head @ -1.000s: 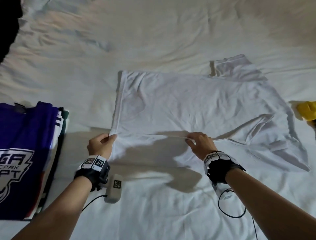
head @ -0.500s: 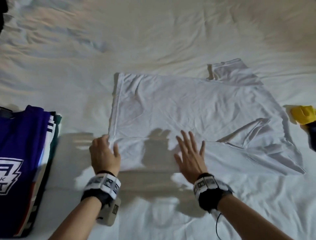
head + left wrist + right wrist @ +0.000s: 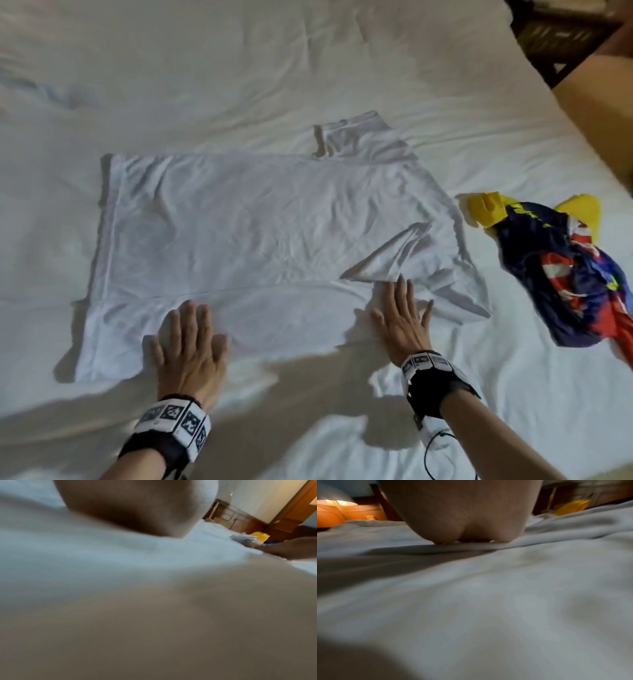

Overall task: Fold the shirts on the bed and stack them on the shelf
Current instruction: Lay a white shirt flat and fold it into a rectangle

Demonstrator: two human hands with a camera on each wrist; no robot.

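Both hands are pressed flat, fingers spread wide, on the shirt (image 3: 260,233) spread at the bed's (image 3: 274,68) near edge: left hand (image 3: 190,346), right hand (image 3: 402,322); nothing is gripped.

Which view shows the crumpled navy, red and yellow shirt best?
The head view: the crumpled navy, red and yellow shirt lies in full sight on the bed, right of the white shirt. The left wrist view catches only a small yellow scrap far off. The right wrist view shows a blurred yellow patch past the palm.
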